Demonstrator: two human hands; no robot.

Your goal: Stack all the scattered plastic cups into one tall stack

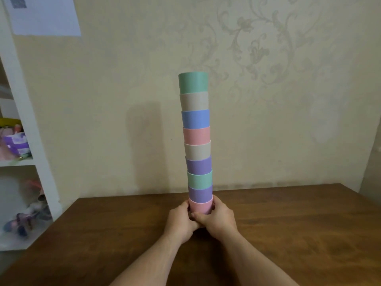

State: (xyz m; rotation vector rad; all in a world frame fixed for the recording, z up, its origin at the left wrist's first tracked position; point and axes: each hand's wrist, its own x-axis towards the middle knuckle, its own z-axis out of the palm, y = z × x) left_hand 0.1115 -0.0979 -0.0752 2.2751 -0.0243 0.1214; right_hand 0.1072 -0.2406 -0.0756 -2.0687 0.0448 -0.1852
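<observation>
A tall stack of several nested plastic cups (196, 141) stands upright over the brown wooden table (288, 234), in green, beige, blue, pink and purple bands. The top cup is green (193, 83) and the bottom one is pink (201, 207). My left hand (180, 220) wraps the bottom pink cup from the left. My right hand (217, 217) wraps it from the right, and the fingers of both meet under the cup's front. The stack's base is hidden by my hands.
A papered wall rises just behind the table's far edge. A white shelf unit (26, 124) with toys and bags stands at the left, beside the table's left corner. A sheet of paper (44, 15) hangs at the upper left.
</observation>
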